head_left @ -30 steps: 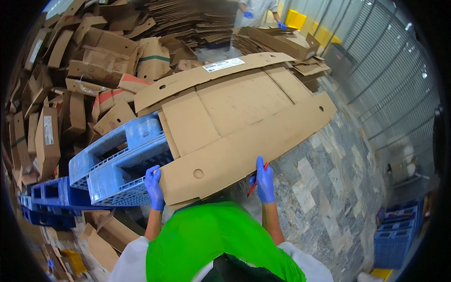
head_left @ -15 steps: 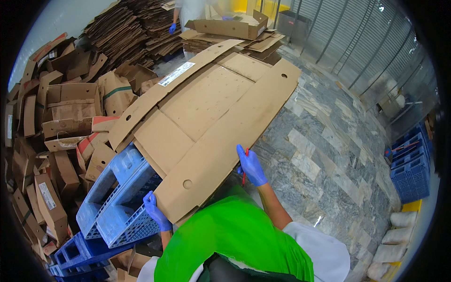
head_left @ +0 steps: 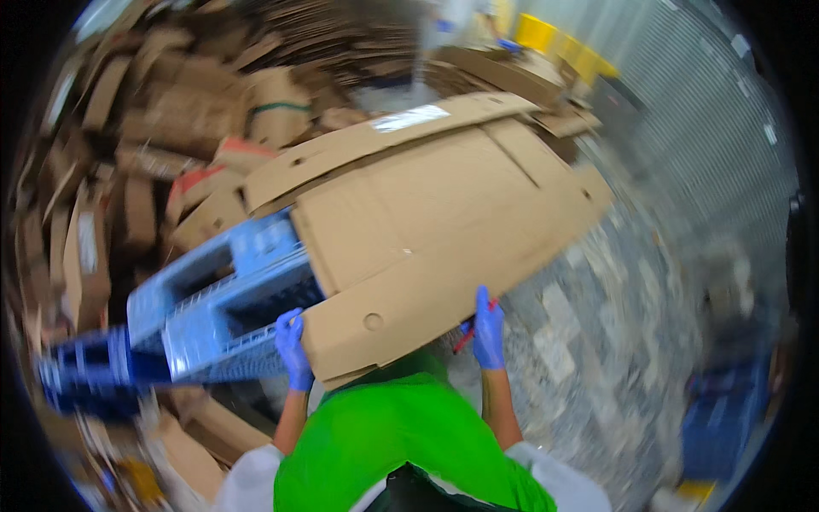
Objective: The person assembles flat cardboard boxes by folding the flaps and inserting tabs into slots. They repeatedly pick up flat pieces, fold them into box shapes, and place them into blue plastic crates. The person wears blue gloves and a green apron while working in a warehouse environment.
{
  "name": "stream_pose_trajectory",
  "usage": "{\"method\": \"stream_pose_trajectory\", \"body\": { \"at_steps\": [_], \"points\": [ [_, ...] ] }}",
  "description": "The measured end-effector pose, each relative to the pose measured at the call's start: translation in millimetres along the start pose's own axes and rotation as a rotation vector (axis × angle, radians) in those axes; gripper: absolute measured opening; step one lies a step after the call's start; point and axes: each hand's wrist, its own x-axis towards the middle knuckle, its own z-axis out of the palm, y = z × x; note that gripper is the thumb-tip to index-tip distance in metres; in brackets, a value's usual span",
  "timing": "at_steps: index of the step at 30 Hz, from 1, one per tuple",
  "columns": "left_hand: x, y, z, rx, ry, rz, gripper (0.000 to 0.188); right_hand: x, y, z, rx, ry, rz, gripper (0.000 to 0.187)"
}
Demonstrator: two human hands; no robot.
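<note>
A large opened-out cardboard box [head_left: 426, 205] lies slantwise in front of my green apron, its flaps spread and a white label on the far flap. My left hand [head_left: 294, 348], in a blue glove, grips its near left corner. My right hand [head_left: 488, 334], gloved the same, is at the near edge farther right, its thumb side against the cardboard. A thin red tool [head_left: 463, 341] is held in that right hand; its kind cannot be made out. Light blue plastic pallets [head_left: 230, 341] stand beside the left hand, partly hidden under the cardboard.
Used cardboard boxes [head_left: 188, 107] are heaped on the left. Flattened cardboard [head_left: 341, 38] is stacked at the back, where another person with blue gloves [head_left: 509, 45] stands by a box. Grey patterned floor [head_left: 563, 333] stretches to the right, with blue crates [head_left: 725, 418] beyond.
The view has swung and blurred. In it the cardboard has shifted right and turned clockwise, with both hands still at its near edge. The red tool stays in my right hand.
</note>
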Motion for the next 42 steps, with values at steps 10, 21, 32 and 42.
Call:
{"method": "stream_pose_trajectory", "body": {
  "at_steps": [10,21,32,42],
  "points": [
    [-36,42,-63,-0.200,-0.129,-0.294,0.039,-9,6,-48,-0.123,-0.054,-0.013,0.047],
    [-70,152,-261,-0.236,-0.038,0.127,0.025,-86,-79,45,-0.881,0.305,-0.625,0.049],
    [-134,305,-453,-0.233,-0.375,1.044,0.045,-224,17,283,-0.650,-0.357,-0.900,0.034],
    [-169,298,-539,-0.011,-0.039,1.022,0.033,-286,34,419,-0.751,-0.493,-0.996,0.037]
  ]
}}
